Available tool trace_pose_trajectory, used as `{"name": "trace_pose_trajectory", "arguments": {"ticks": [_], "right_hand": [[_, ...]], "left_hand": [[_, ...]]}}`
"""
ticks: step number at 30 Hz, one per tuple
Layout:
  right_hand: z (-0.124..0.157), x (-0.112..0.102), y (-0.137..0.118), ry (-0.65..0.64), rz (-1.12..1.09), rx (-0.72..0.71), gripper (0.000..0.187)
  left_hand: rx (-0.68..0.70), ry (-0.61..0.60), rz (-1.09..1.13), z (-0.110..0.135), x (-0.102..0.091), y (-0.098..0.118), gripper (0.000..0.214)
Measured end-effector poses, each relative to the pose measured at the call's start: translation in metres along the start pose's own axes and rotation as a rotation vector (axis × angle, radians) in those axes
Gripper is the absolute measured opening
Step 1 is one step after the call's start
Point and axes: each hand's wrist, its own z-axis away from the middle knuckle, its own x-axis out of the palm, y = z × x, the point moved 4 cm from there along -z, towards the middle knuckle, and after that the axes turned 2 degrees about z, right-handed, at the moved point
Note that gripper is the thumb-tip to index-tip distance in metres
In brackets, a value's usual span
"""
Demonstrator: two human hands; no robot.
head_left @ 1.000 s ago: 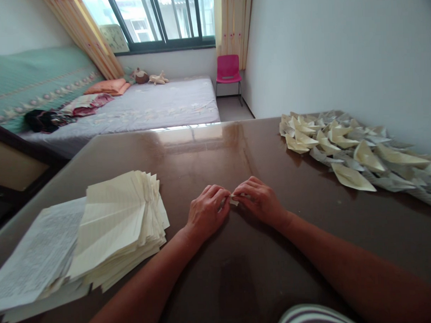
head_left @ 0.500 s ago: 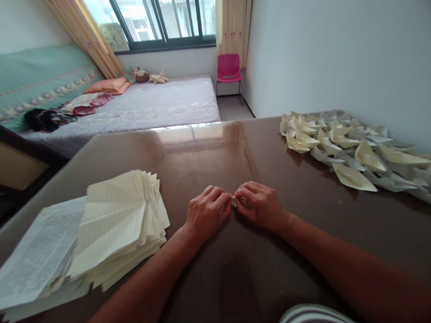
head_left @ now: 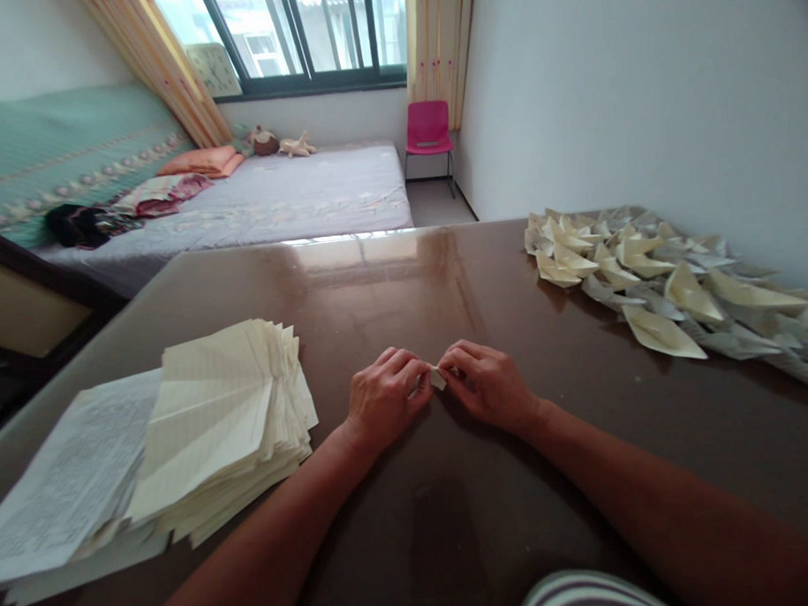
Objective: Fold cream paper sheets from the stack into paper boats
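Starting at the left, seeing loose white printed paper sheets [head_left: 71,469] lying flat on a glossy dark brown table [head_left: 390,290], tucked partly under a thick, uneven stack of cream ruled paper [head_left: 205,407] showing creases across its top sheet. Passing, beyond the table's far edge, a low bed with a pale lilac sheet [head_left: 321,191]. Coming next to the bare left hand [head_left: 389,394], resting low over the table, curling its fingers and narrowing thumb and forefinger to a pinch. Holding there, just off those fingertips to the right, a small folded piece of cream paper [head_left: 437,378], lying between both hands and well apart from the stack. Showing only a short stub of it, tilting down toward the right; being unable to tell its long axis, with most of it hiding behind fingers. Facing it from the other side, pinching its right end just as narrowly, the bare right hand [head_left: 487,381]; touching on both sides, so finding neither hand nearer. Ending at the far right, beside the white wall [head_left: 609,92], with a heap of cream and grey boat-shaped folded papers [head_left: 692,295], lying nearer to the right hand than to the left.
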Motion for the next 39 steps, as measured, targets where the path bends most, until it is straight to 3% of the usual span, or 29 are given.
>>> {"name": "trace_pose_trajectory", "arguments": {"ticks": [8, 15, 23, 39], "right_hand": [[0.001, 0.0, -0.002, -0.01, 0.016, -0.017, 0.015], [0.0, 0.0, 0.016, 0.055, -0.067, 0.072, 0.013], [0.0, 0.0, 0.006, 0.014, 0.029, -0.067, 0.014], [0.002, 0.001, -0.002, 0.032, 0.154, -0.127, 0.014]], "left_hand": [[0.0, 0.02, -0.007, 0.001, 0.0, 0.0, 0.014], [-0.055, 0.038, 0.066, -0.001, -0.001, -0.011, 0.012], [-0.002, 0.018, 0.102, 0.0, -0.001, -0.004, 0.016], [0.017, 0.046, -0.006, 0.0, 0.0, 0.002, 0.009]]}}
